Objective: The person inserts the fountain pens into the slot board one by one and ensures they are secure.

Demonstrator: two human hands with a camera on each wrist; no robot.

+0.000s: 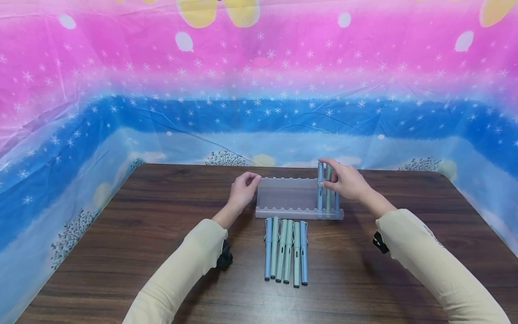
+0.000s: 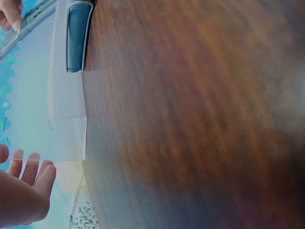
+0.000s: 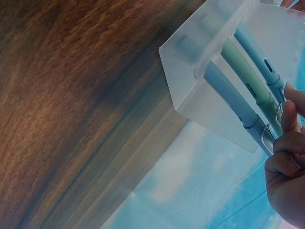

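A translucent pen rack with a notched top edge and a notched front ledge stands on the table. My left hand pinches its left side edge near the top; in the left wrist view, fingertips show through the plastic. My right hand holds a blue pen upright in the rack, index finger at its top and thumb on its side. Beside it stand a green pen and another blue pen. In front of the rack lies a row of several blue and green capped pens, clips toward the rack.
The dark wooden table extends around the rack and the loose pens. A pink and blue patterned cloth hangs behind the table and along its sides. Black bands sit near both sleeve cuffs.
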